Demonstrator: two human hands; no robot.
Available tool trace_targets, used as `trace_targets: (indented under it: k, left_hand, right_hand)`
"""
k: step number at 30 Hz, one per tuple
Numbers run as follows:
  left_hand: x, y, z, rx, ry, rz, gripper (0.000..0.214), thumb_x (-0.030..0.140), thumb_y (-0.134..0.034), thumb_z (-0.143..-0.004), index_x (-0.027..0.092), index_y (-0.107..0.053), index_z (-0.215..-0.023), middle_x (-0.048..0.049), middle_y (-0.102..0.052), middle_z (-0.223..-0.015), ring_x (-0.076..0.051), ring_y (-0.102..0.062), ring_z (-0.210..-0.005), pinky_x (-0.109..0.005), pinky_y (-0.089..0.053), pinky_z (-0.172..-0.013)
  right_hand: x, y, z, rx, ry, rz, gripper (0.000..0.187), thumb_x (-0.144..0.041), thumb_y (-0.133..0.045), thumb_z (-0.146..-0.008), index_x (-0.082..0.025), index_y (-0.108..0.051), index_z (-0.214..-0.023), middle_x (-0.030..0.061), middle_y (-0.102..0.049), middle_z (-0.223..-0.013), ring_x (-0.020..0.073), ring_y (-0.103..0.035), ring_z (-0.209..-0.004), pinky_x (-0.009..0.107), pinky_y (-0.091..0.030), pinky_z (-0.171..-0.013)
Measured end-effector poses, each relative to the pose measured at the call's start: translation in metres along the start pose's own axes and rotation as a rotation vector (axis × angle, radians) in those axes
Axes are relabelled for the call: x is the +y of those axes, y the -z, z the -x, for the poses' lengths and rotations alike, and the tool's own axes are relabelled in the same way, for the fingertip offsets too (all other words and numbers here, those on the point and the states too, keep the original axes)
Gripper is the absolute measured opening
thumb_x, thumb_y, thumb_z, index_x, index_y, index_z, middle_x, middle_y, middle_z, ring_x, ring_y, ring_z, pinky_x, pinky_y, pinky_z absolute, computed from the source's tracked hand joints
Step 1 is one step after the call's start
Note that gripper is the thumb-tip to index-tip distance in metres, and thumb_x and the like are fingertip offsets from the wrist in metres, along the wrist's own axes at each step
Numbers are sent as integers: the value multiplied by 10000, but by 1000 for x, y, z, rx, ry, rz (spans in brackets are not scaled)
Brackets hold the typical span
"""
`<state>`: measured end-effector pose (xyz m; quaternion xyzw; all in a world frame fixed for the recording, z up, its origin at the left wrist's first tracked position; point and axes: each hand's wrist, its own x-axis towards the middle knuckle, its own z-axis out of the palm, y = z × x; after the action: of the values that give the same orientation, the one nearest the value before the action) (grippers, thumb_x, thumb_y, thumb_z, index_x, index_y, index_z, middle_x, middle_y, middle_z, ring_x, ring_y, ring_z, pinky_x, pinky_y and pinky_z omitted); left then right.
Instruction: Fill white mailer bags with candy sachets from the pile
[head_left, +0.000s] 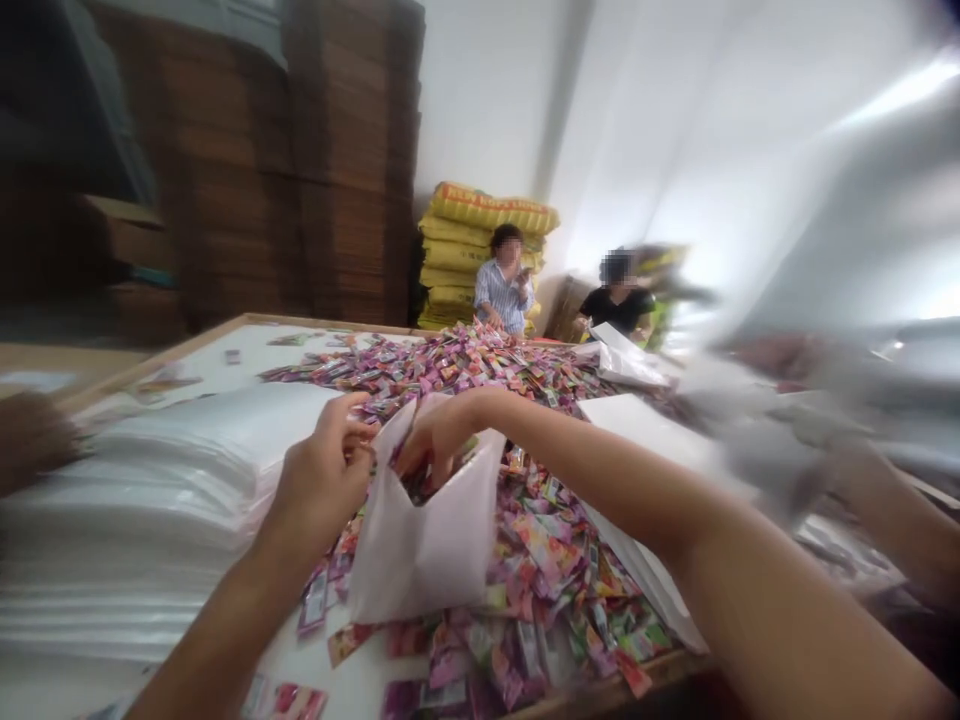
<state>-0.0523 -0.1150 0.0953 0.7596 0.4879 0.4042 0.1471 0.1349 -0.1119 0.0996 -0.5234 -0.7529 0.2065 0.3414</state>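
White bag (427,545) stands open at the near edge of the table (360,690), left hand (322,480) pinching its rim, right hand (439,435) dipped inside with candy packets (547,570); I'd say keep that mouth stretched wide so nothing spills.

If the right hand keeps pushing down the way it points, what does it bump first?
Probably the sachets already inside the white bag; the right hand points into its open mouth, though depth is unclear.

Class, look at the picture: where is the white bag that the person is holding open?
In the head view the white bag stands centre-low, over the pile of small packets, held between the left hand and right hand.
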Motion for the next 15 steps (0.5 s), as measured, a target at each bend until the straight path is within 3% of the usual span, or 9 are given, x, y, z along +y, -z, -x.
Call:
trace_targets:
  k: [3, 6, 9, 11, 13, 14, 15]
  left_hand:
    - [-21, -7, -3, -234, -42, 61, 468, 354, -540, -825, 221, -526, -1273, -70, -677, -1103, -208, -656, -865, -326, -512, -763]
    - [-36, -21, 0, -315, -44, -13, 331, 370, -513, -840, 227, -630, -1115, -70, -667, -1088, -223, -642, -881, -344, -488, -806]
    - [-41, -32, -3, -424, -87, -91, 307, 465, -457, -879, 226, -650, -886, -61, -675, -995, -246, -619, -926, -348, -452, -830]
    - [-44, -40, -13, -429, -29, -99, 394, 541, -370, -904, 230, -606, -849, -44, -680, -899, -237, -625, -865, -335, -441, -786]
    - [-52, -52, -30, -364, 92, -109, 443, 590, -314, -903, 233, -574, -885, -30, -679, -826, -224, -630, -789, -317, -436, -736]
    - [-59, -59, -41, -325, 153, -132, 469, 612, -300, -894, 230, -570, -903, -35, -677, -814, -229, -631, -783, -314, -434, -726]
    - [-67, -67, -54, -282, 208, -167, 494, 632, -302, -879, 222, -573, -931, -49, -676, -823, -240, -631, -796, -317, -434, -725]
  right_hand:
    - [-11, 23, 5, -28, 44, -19, 210, -312, -647, -761, -168, -748, -876, 22, -682, -753, 192, -612, -842, 273, -460, -732]
    - [-11, 58, 16, -99, 124, -54, 200, -305, -640, -786, -152, -736, -871, 23, -688, -765, 162, -613, -796, 262, -466, -737]
    - [23, 69, 63, -22, 81, -105, 246, -321, -632, -807, -147, -711, -963, 54, -702, -884, 168, -631, -823, 294, -493, -781]
    - [69, 44, 119, 99, -87, -2, 534, -351, -710, -738, -198, -607, -1240, 111, -633, -1213, 245, -600, -1066, 385, -478, -914]
    - [120, -5, 184, -17, -339, 269, 1141, -342, -871, -478, -253, -337, -1482, 160, -311, -1534, 401, -313, -1373, 545, -347, -1056]
    - [145, -32, 212, -102, -520, 398, 1300, -263, -891, -383, -293, -250, -1513, 148, -188, -1584, 463, -173, -1417, 622, -304, -1053]
    - [166, -59, 235, -180, -630, 501, 1295, -195, -867, -406, -339, -215, -1516, 119, -128, -1602, 477, -93, -1431, 666, -276, -1043]
